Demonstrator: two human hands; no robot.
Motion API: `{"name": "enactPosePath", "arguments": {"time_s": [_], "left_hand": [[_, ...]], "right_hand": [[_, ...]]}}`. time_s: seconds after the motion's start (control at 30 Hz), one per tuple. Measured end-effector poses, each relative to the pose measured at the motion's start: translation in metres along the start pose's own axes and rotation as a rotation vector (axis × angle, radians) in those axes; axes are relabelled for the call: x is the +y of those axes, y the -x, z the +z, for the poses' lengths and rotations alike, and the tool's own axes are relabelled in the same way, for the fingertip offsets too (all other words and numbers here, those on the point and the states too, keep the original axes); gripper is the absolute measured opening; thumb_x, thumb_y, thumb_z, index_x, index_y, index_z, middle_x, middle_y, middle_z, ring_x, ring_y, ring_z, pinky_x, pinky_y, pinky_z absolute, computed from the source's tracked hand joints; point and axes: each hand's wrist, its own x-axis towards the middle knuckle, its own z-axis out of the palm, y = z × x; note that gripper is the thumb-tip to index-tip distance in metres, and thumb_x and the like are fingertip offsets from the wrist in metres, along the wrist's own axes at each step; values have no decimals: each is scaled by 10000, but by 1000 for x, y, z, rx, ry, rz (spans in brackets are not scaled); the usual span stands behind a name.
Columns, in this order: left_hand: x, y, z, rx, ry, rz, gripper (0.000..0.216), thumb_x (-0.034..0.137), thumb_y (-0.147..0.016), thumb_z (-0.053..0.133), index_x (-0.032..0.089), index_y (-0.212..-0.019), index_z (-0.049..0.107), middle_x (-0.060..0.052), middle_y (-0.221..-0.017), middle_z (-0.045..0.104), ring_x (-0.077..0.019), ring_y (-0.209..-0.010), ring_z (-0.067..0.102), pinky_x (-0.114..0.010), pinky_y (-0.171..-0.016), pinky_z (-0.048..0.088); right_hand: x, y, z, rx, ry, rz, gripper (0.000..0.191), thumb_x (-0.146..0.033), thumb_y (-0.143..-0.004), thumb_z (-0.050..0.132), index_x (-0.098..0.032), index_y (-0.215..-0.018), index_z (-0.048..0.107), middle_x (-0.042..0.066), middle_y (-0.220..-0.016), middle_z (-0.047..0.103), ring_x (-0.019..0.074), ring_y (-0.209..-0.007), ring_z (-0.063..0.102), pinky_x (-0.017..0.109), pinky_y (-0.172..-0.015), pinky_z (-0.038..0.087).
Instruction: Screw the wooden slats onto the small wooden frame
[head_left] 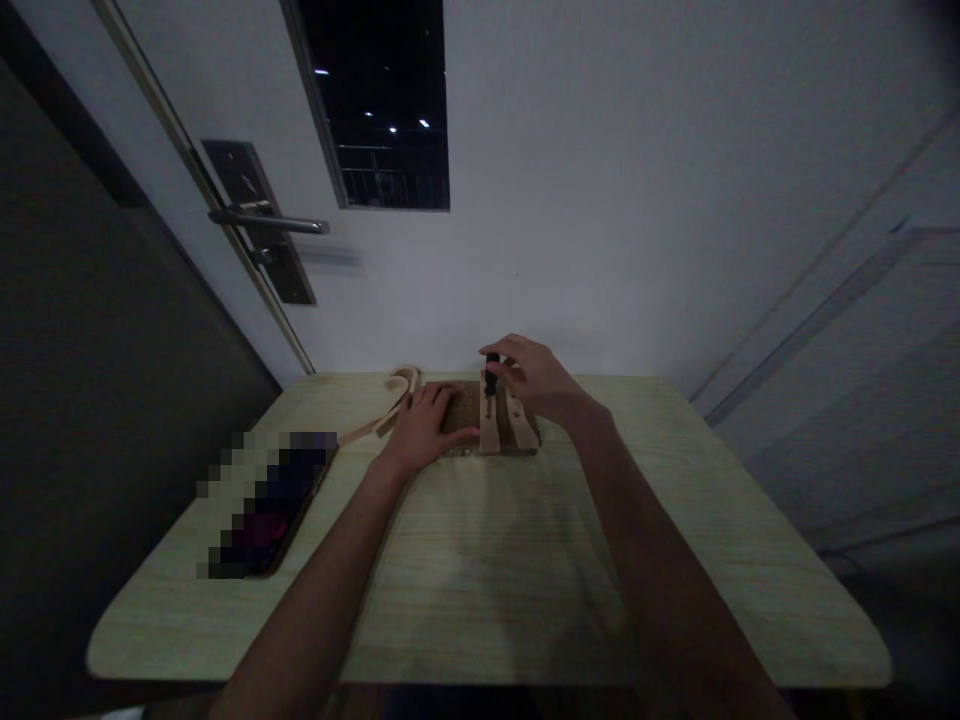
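My right hand (pixel 529 375) pinches the black handle of a screwdriver (pixel 491 378), which stands upright. Its metal tip points down at a pale wooden strip (pixel 489 432) lying across a brown wooden board (pixel 463 408). Whether the tip sits in a screw is too small to tell. A second pale curved strip (pixel 523 425) with dark holes lies on the board's right side. With fingers spread, my left hand (pixel 426 428) rests flat on the left part of the board. Just beyond that hand is a curved, hook-shaped pale wooden piece (pixel 405 385).
The pale wood-grain table (pixel 450 580) stands against a white door (pixel 585 200) with a metal handle (pixel 277 222) and a dark window. At the table's left lies a dark, partly pixelated phone (pixel 277 510). A thin wooden piece (pixel 358 432) lies near its top end.
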Motion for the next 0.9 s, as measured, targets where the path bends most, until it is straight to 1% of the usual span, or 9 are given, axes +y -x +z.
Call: {"name": "enactPosePath", "arguments": {"time_s": [0.1, 0.17, 0.33, 0.4, 0.47, 0.6, 0.7, 0.8, 0.9], "left_hand": [[0, 0, 0, -4, 5, -7, 639, 634, -828, 634, 214, -1296, 522, -138, -1330, 549, -355, -1265, 483, -576, -1075, 360], [0, 0, 0, -2, 2, -10, 634, 628, -828, 637, 215, -1295, 523, -137, -1330, 549, -356, -1268, 483, -580, -1079, 356], [2, 0, -1, -2, 2, -10, 659, 640, -825, 634, 197, -1300, 522, -149, -1327, 558, -361, -1257, 489, -581, -1078, 355], [1, 0, -1, -3, -4, -3, 666, 648, -827, 629, 191, -1299, 520, -153, -1328, 558, -359, -1254, 493, -578, -1078, 355], [1, -1, 0, -1, -7, 1, 670, 655, -827, 624, 188, -1297, 519, -156, -1334, 555, -359, -1256, 493, -579, -1079, 352], [0, -1, 1, 5, -4, 4, 668, 661, -830, 614, 193, -1297, 519, -157, -1343, 549, -360, -1262, 485, -579, -1076, 353], [0, -1, 1, -6, -10, -1, 678, 676, -831, 601, 191, -1297, 518, -154, -1348, 545, -359, -1265, 483, -574, -1074, 359], [1, -1, 0, -8, -16, -10, 686, 680, -832, 599, 181, -1296, 519, -158, -1351, 540, -358, -1270, 481, -574, -1078, 361], [0, 0, 0, -6, -13, -10, 682, 665, -832, 611, 174, -1297, 521, -163, -1346, 537, -361, -1277, 476, -577, -1081, 359]], "right_hand": [[2, 2, 0, -46, -56, 9, 348, -178, -918, 502, -189, -1234, 648, 55, -986, 713, 140, -786, 612, 277, -750, 458], [3, 2, 0, -51, -66, 13, 336, -178, -904, 522, -205, -1213, 653, 28, -922, 715, 131, -729, 603, 269, -725, 451], [0, 0, 0, 12, -48, 84, 126, -292, -837, 669, -201, -924, 662, -15, -719, 657, 124, -666, 591, 244, -663, 411], [-3, 0, 1, 32, -9, 92, 200, -358, -794, 714, -193, -782, 602, -32, -650, 592, 114, -617, 540, 239, -622, 379], [-6, 0, 3, 52, 10, 74, 257, -365, -775, 716, -192, -714, 537, -35, -644, 555, 106, -599, 495, 240, -603, 357], [-6, -1, 9, 55, -76, 32, 123, -266, -802, 649, -185, -868, 584, -32, -701, 584, 101, -597, 497, 243, -623, 373], [-2, -2, 10, 11, -98, -24, 129, -273, -850, 613, -180, -927, 658, 0, -762, 652, 125, -686, 560, 257, -685, 400], [0, -2, 8, -40, -91, -30, 192, -295, -877, 587, -170, -961, 706, 27, -838, 699, 122, -693, 563, 262, -697, 416], [0, 0, 5, -89, -109, 1, 319, -193, -855, 546, -171, -1140, 688, 42, -938, 710, 111, -700, 566, 259, -705, 442]]}}
